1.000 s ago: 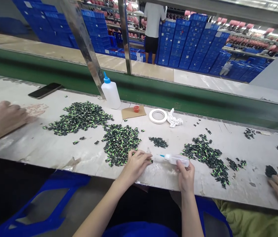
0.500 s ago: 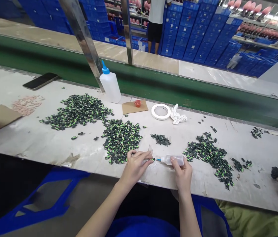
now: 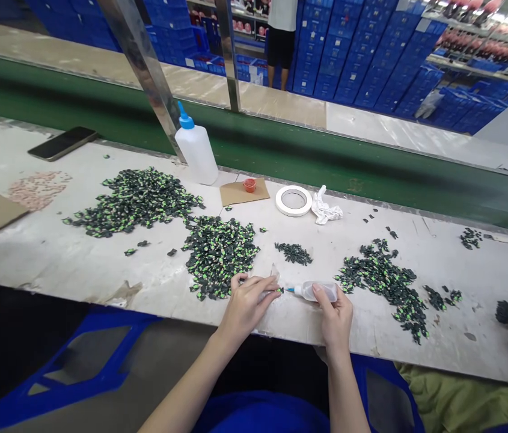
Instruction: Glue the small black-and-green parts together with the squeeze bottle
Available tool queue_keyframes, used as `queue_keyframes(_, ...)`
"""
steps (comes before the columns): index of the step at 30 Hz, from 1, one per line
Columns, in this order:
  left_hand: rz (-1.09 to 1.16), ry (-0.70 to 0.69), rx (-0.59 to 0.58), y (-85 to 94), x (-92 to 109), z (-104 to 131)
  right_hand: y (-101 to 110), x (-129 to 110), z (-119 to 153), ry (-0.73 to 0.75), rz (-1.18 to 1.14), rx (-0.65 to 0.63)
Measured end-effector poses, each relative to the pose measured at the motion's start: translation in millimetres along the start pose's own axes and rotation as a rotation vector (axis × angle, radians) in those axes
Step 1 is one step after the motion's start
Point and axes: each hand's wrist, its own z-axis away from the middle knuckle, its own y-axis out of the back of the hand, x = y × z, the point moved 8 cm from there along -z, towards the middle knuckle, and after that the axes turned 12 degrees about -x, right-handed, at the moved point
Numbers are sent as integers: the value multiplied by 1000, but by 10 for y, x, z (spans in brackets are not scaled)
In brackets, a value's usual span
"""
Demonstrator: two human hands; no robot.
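1 small part (image 3: 281, 290) in left hand (image 3: 249, 304), bottle (image 3: 305, 291) in right hand (image 3: 338, 319).

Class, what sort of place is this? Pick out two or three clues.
Probably a factory assembly workshop. The clues are piles of small black-and-green parts on a long worktable, tall stacks of blue crates beyond it, and rows of pink items on background shelving.
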Motion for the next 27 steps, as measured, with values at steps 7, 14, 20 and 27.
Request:
queue_keyframes(7, -6, 26, -8, -15, -14, 1, -26, -38, -10, 9, 30, -38)
queue_keyframes(14, 2, 26, -10, -5, -17, 1, -4, -33, -16, 24, -2, -3)
queue_keyframes(20, 12, 93, -53, -58, -73, -3, 116, -47, 27, 84, -20, 100)
queue_keyframes(27, 49, 86, -52, -37, -76, 43, -25, -170, -2, 258, 95, 43)
